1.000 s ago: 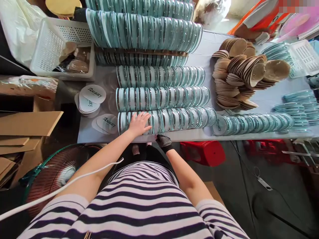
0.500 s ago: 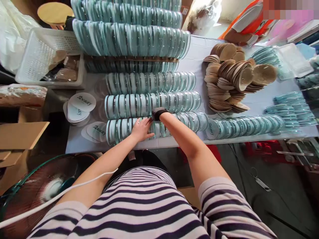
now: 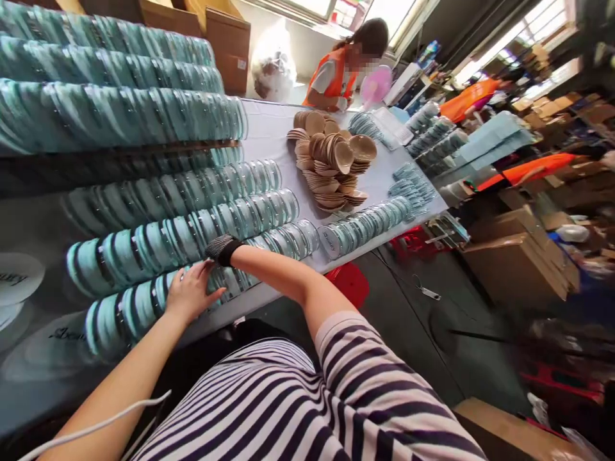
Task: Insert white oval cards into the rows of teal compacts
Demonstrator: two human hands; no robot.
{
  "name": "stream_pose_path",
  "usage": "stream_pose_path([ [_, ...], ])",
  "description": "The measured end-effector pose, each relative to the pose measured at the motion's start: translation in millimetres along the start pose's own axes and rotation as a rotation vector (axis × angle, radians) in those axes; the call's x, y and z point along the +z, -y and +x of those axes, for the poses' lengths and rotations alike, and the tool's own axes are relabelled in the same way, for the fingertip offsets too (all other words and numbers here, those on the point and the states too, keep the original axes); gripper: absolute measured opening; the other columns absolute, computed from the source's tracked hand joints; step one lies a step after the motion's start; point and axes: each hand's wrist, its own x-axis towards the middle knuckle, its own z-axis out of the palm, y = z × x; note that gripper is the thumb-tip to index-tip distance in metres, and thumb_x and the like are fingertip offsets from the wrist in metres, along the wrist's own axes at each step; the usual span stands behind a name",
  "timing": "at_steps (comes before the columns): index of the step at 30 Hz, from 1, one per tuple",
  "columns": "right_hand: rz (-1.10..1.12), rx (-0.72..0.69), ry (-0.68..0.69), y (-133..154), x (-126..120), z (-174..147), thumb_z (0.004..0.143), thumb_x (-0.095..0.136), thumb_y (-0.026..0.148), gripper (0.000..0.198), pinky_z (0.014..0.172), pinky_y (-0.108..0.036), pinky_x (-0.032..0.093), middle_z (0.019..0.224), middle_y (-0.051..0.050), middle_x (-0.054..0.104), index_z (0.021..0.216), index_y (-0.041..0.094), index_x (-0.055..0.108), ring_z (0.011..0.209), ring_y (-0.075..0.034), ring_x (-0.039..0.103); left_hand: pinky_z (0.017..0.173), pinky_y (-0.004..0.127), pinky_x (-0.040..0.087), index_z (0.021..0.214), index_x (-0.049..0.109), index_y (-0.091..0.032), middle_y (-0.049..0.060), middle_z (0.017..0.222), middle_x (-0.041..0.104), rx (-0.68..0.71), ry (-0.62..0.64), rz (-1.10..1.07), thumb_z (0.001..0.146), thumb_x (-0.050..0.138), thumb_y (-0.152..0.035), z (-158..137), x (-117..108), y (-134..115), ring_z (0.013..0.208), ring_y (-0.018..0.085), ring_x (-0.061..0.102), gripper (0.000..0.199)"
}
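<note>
Rows of round, clear, blue-tinted pieces that look like plastic lids stand on edge along the table. My left hand (image 3: 192, 291) rests on the front row (image 3: 127, 314), fingers spread and thumb apart. Touching or just beside its fingertips is my right hand (image 3: 221, 250), in a dark covering, over the same row. Its fingers are hidden, so I cannot tell what they hold. Behind lies a second row (image 3: 168, 240) of the same pieces. A white printed disc (image 3: 52, 339) lies by the left end of the front row, blurred.
Stacked brown round pieces (image 3: 331, 157) sit on the white table (image 3: 269, 128). Another clear row (image 3: 369, 224) runs along the front edge to the right. Large rows of clear pieces (image 3: 120, 115) rise at the back left. A person in an orange vest (image 3: 331, 83) stands across the table.
The view has swung to the right, bringing the co-worker and the workshop beyond into sight. Both hands stay on the front row, close together.
</note>
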Motion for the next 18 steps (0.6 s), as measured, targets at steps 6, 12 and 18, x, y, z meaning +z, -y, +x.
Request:
stream_pose_path([
  [6, 0.093, 0.109, -0.196, 3, 80, -57, 0.097, 0.044, 0.029, 0.03, 0.073, -0.026, 0.046, 0.102, -0.012, 0.072, 0.106, 0.017, 0.07, 0.091, -0.021, 0.069, 0.116, 0.051, 0.022, 0.143, 0.045, -0.024, 0.01, 0.15, 0.047, -0.045, 0.079, -0.02, 0.083, 0.058, -0.053, 4, -13, -6, 0.135, 0.03, 0.043, 0.068],
  [12, 0.244, 0.259, -0.126, 26, 180, -77, 0.099, 0.039, 0.031, 0.034, 0.081, -0.026, 0.045, 0.113, -0.012, 0.071, 0.115, 0.021, 0.068, 0.104, -0.021, 0.066, 0.119, 0.05, 0.018, 0.144, 0.044, -0.023, 0.01, 0.151, 0.046, -0.068, 0.066, -0.038, 0.082, 0.06, -0.054, 3, -9, -4, 0.137, 0.029, 0.041, 0.072],
  [18, 0.26, 0.298, -0.057, 23, 188, -89, 0.101, 0.035, 0.035, 0.04, 0.089, -0.025, 0.044, 0.127, -0.009, 0.066, 0.131, 0.026, 0.061, 0.112, -0.02, 0.063, 0.12, 0.054, 0.012, 0.148, 0.04, -0.023, 0.009, 0.154, 0.042, -0.081, 0.11, -0.02, 0.082, 0.06, -0.053, 1, -12, -4, 0.143, 0.031, 0.033, 0.075],
])
